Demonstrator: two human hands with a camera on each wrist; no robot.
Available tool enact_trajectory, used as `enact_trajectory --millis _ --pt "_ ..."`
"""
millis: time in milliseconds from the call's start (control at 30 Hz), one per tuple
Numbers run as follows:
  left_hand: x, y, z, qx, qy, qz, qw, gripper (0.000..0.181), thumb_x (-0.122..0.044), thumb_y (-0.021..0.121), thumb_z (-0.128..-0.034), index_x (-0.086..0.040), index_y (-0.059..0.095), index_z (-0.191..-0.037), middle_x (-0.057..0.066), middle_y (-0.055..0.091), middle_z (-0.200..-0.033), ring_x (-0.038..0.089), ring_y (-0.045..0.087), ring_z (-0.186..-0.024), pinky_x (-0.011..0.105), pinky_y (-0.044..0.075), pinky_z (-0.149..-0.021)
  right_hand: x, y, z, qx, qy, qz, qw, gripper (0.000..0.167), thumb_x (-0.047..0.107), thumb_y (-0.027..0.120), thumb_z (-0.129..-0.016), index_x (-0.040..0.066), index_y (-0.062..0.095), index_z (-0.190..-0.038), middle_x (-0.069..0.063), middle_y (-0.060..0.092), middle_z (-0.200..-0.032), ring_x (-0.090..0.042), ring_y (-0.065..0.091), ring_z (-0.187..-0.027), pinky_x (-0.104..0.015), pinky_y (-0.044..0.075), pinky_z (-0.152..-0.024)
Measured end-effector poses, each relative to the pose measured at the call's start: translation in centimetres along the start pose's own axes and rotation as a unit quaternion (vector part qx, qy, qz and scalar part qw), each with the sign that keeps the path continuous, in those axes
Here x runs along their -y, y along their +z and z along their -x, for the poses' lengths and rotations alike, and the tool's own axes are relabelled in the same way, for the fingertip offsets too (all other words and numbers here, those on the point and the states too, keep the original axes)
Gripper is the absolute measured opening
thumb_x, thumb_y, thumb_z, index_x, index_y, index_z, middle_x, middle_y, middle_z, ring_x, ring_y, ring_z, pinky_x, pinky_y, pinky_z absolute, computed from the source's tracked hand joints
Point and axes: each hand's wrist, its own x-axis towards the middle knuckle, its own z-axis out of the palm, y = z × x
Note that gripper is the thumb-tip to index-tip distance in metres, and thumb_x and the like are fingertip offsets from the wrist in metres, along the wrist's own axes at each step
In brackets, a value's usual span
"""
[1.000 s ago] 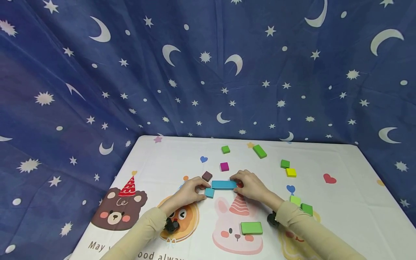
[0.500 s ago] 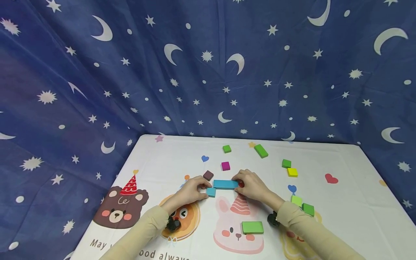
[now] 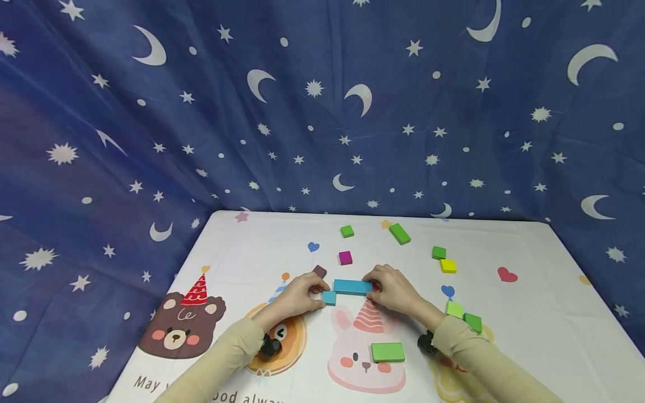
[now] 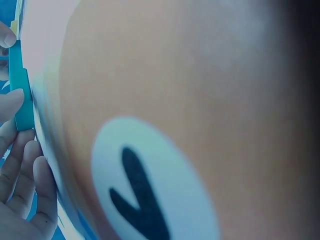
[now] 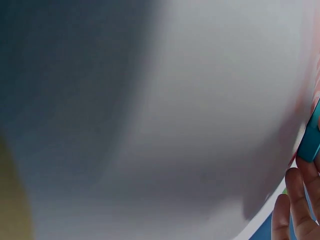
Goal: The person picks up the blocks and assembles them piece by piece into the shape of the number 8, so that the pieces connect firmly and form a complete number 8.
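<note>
A small blue block (image 3: 329, 298) lies on the white tablecloth, with my left hand (image 3: 297, 295) at its left side, pinching it between thumb and fingers. Just behind it and to the right is a long blue block (image 3: 353, 287), its front-left corner close against the small one. My right hand (image 3: 393, 288) grips the long block's right end, covering part of it. In the left wrist view, my left thumb (image 4: 11, 105) rests on the small block (image 4: 26, 80). At the right wrist view's edge, part of the long block (image 5: 310, 142) shows beside my right fingers (image 5: 297, 195).
Behind my hands lie a brown block (image 3: 319, 271), a magenta block (image 3: 345, 258) and green blocks (image 3: 400, 234). A yellow block (image 3: 448, 266) touches a green one to the right. Nearer sits a long light green block (image 3: 388, 352). Star-printed curtains (image 3: 322, 112) stand behind.
Both blue blocks and my two hands have shifted slightly right against the tablecloth, staying together. The head view has swayed a little. The other blocks lie where they were.
</note>
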Motion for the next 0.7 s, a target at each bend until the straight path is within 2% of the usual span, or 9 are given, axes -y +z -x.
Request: enact_trajectory --millis 333,700 --pt "-0.09 0.02 0.09 -0.001 -0.007 0.018 0.9998 0.027 -0.007 0.078 -0.0755 -0.008 0.069 -0.101 0.004 0.064 -0.095 0.016 0.058 -0.087 0.027 0.049 -0.078 -0.21 -0.03 0.06 0.002 -0.015 0.000 0.9999 0.031 0.020 0.080 -0.075 0.014 0.071 -0.105 0.003 0.065 -0.099 -0.012 0.051 -0.090 -0.040 0.045 -0.086" --pt "-0.52 -0.04 -0.11 -0.006 -0.003 -0.020 0.9998 0.024 -0.007 0.079 -0.0744 -0.008 0.071 -0.097 0.003 0.065 -0.092 0.014 0.058 -0.086 0.026 0.048 -0.077 -0.29 -0.03 0.23 0.001 -0.003 -0.015 0.9999 0.034 0.019 0.080 -0.075 0.014 0.070 -0.107 0.003 0.064 -0.100 -0.014 0.051 -0.092 -0.040 0.043 -0.087"
